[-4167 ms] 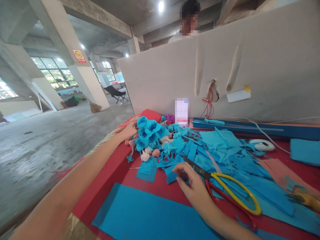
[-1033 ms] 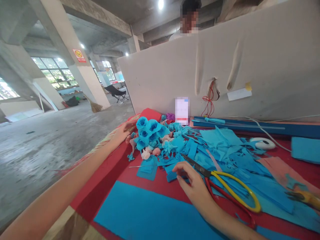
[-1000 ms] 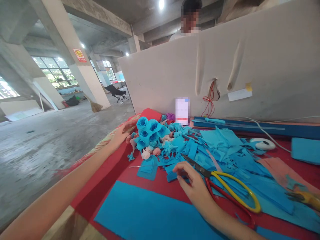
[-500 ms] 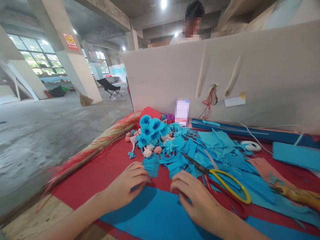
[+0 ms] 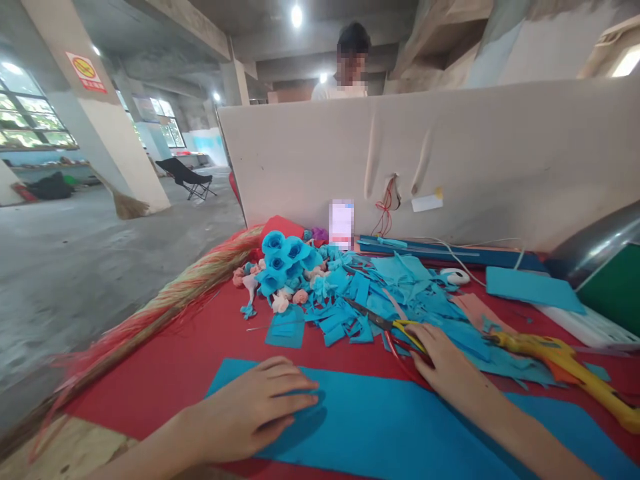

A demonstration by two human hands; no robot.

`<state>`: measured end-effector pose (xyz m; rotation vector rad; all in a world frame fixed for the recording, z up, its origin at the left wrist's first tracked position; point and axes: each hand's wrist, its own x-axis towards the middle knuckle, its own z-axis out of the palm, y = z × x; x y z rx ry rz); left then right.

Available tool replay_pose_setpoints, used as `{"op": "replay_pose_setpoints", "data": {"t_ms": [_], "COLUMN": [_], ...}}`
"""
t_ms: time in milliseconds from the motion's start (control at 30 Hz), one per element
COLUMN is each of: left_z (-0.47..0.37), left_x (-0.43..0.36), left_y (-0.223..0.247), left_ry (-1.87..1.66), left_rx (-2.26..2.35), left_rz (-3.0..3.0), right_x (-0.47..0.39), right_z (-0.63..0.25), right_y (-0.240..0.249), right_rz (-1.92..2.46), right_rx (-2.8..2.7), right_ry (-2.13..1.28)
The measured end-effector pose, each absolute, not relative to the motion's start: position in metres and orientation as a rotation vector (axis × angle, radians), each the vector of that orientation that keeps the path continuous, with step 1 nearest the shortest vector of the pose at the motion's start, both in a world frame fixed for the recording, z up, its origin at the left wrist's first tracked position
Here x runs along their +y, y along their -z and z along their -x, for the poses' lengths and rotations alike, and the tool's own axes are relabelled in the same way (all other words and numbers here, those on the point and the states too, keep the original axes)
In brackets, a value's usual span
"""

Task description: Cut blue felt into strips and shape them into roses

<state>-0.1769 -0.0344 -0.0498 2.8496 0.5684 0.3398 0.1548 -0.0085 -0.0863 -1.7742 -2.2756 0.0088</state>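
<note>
My left hand [image 5: 273, 407] lies with fingers stretched out over the left part of a large blue paper sheet [image 5: 370, 423]. My right hand [image 5: 440, 353] is at the handles of the scissors [image 5: 375, 319], its fingers closed over the yellow loop; the red loop is partly hidden under it. The scissors lie with dark blades pointing left toward a heap of blue paper scraps [image 5: 340, 320]. Beyond my left hand are small blue paper squares [image 5: 286, 327] and a thin stick [image 5: 263, 327]. Behind these sits a bunch of blue paper flowers [image 5: 275, 260].
A yellow glue gun [image 5: 560, 353] lies at the right. Blue stacked paper [image 5: 533, 288], a white tape roll [image 5: 454, 276] and a phone [image 5: 341, 223] are farther back. A pale partition [image 5: 300, 160] closes the far side, with a person [image 5: 350, 63] behind it. Red-tinted straw [image 5: 190, 280] runs along the left edge.
My right hand has moved from the blue sheet's far edge to the scissors' handles. My left hand has flattened out nearer to me on the sheet. The view has turned right.
</note>
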Motion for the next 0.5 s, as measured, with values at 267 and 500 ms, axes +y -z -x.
{"op": "replay_pose_setpoints", "data": {"t_ms": [267,500], "left_z": [0.175,0.177], "left_x": [-0.030,-0.031], "left_y": [0.054,0.053], "left_ry": [-0.270,-0.317], "left_rx": [0.596,0.636], "left_rz": [-2.774,-2.750], "right_x": [0.006,0.006], "right_z": [-0.133,-0.134], "right_y": [0.067,0.045], "right_rz": [1.964,1.991], "right_rx": [-2.336,-2.305], "right_ry": [-0.045,-0.041]}}
